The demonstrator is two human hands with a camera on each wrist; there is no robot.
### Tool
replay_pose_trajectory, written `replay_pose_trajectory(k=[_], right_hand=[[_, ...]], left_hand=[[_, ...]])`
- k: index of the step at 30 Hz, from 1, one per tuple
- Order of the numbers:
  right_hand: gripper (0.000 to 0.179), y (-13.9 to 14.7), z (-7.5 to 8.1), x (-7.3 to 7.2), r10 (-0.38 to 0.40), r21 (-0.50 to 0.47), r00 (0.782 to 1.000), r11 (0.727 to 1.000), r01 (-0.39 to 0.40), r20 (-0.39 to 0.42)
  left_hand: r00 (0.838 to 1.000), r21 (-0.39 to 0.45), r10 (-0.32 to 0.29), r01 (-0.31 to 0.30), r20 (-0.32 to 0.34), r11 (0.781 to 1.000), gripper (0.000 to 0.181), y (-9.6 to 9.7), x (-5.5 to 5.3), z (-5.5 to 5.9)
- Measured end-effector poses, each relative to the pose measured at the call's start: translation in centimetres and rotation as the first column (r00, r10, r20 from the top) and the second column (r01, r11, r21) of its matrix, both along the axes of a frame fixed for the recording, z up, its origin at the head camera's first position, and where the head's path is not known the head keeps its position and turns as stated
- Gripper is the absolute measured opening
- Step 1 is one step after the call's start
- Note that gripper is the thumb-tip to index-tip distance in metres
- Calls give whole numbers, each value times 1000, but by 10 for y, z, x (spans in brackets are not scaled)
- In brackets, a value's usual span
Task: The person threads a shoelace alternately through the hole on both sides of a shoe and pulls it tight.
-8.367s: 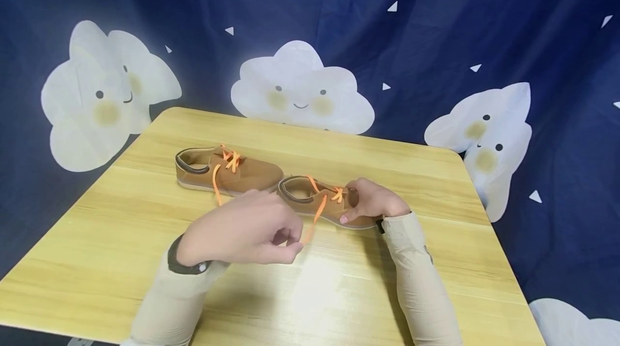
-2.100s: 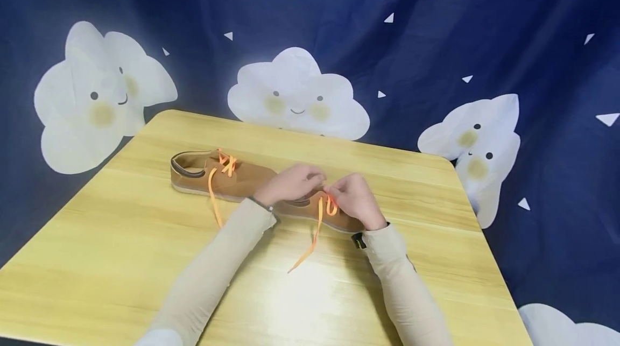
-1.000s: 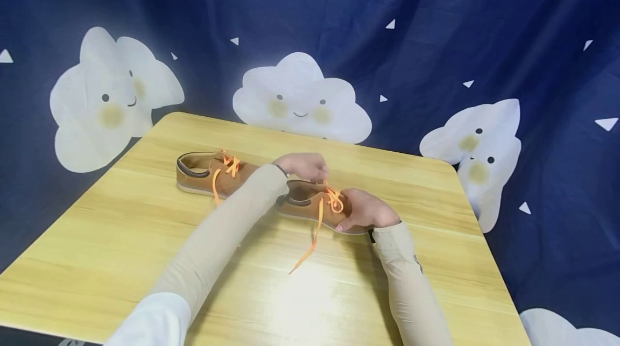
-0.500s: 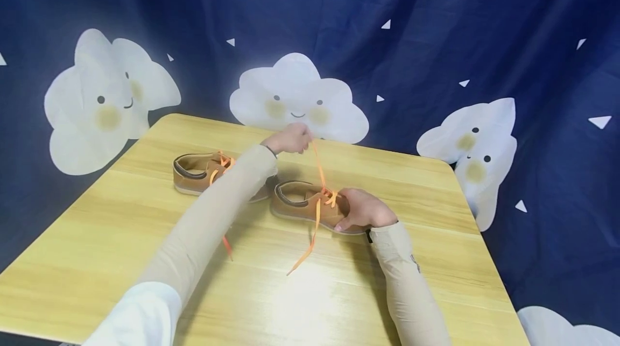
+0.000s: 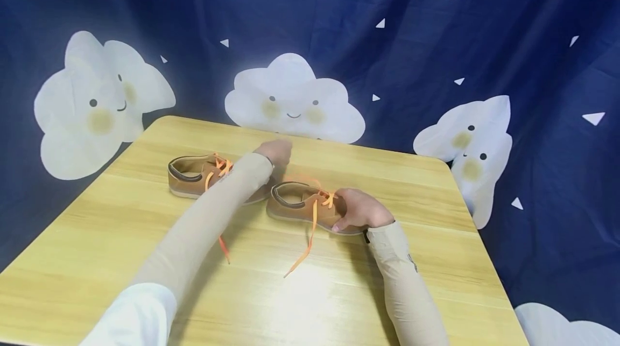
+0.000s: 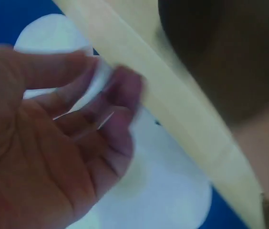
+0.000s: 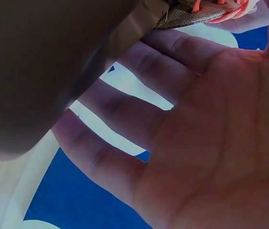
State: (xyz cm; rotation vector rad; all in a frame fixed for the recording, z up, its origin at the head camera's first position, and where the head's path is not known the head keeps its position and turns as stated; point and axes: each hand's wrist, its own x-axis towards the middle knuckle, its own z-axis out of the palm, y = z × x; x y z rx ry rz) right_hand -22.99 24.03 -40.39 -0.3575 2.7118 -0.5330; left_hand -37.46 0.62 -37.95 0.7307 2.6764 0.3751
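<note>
Two brown lace-up shoes with orange laces stand on the wooden table. My right hand [image 5: 360, 209] grips the toe of the right-hand shoe [image 5: 324, 217], thumb on the near side. The right wrist view shows its spread fingers [image 7: 120, 107] against that shoe's dark underside [image 7: 39, 71]. One lace [image 5: 310, 244] hangs toward me; another strand lies behind the shoe opening. Above the table's far part is my left hand [image 5: 276, 152], blurred. Its fingers are loosely bent in the left wrist view, with nothing seen between them. My left forearm partly hides the other shoe [image 5: 184, 185].
The pale wooden table [image 5: 378, 292] has its back edge just beyond my left hand. Behind hangs a dark blue curtain [image 5: 416, 39] printed with white clouds. The left-hand shoe's loose lace end [image 5: 224, 249] lies on the tabletop nearby.
My left hand pulled the far lace up and away from the shoe, then let it go and moved left and down. The right hand left the laces and grips the toe.
</note>
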Motion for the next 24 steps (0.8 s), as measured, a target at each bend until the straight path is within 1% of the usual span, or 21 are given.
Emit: replay_pose_trajectory(k=[1, 2, 3, 4, 6, 8, 9, 10, 11, 12, 14, 16, 18, 19, 21, 24], right_hand=[[90, 0, 0, 0, -1, 2, 1000, 1000, 1, 1], [91, 0, 1, 0, 0, 6, 1000, 1000, 0, 1], [90, 0, 1, 0, 3, 7, 1000, 1000, -3, -2], [88, 0, 1, -1, 5, 9, 1000, 1000, -5, -4], [85, 1, 0, -2, 9, 4, 1000, 1000, -9, -6], [82, 1, -1, -2, 10, 1, 1000, 1000, -10, -3], [80, 0, -1, -3, 11, -2, 1000, 1000, -11, -1], [81, 0, -1, -3, 9, -1, 1000, 1000, -9, 0], [81, 0, -1, -3, 7, -2, 1000, 1000, -7, 0], [80, 0, -1, -3, 7, -2, 1000, 1000, -7, -3], [76, 0, -2, -3, 9, 0, 1000, 1000, -9, -5], [72, 0, -2, -3, 7, -3, 1000, 1000, -7, -6], [69, -1, -2, -2, 7, -7, 1000, 1000, -7, -8], [68, -1, -2, -2, 8, -9, 1000, 1000, -8, -8], [71, -2, -2, -2, 2, -10, 1000, 1000, -2, -9], [75, -2, -2, -2, -1, -5, 1000, 1000, 1, -14]], left_hand=[[999, 11, -52, 52, 10, 999, 21, 2, 3, 2], [993, 43, -111, 109, 29, 993, 29, 5, 6, 3], [983, 76, -181, 178, 32, 981, 34, 9, 7, 5], [967, 107, -247, 240, 62, 965, 38, 14, 9, 7], [918, 153, -372, 351, 136, 924, 43, 22, 11, 8], [880, 153, -429, 405, 203, 902, 43, 26, 17, 10], [867, 145, -445, 422, 224, 895, 43, 27, 19, 10], [859, 140, -451, 429, 242, 892, 41, 28, 22, 11], [855, 137, -454, 433, 249, 891, 40, 27, 23, 11], [857, 135, -451, 430, 250, 893, 38, 27, 24, 10], [869, 138, -439, 418, 229, 898, 34, 25, 24, 8], [884, 152, -426, 402, 191, 903, 31, 24, 22, 6], [898, 166, -412, 387, 154, 907, 30, 21, 19, 1], [902, 173, -408, 383, 143, 908, 29, 19, 17, -1], [905, 183, -402, 375, 140, 909, 30, 15, 14, -7], [903, 178, -395, 365, 171, 914, 31, 10, 10, -14]])
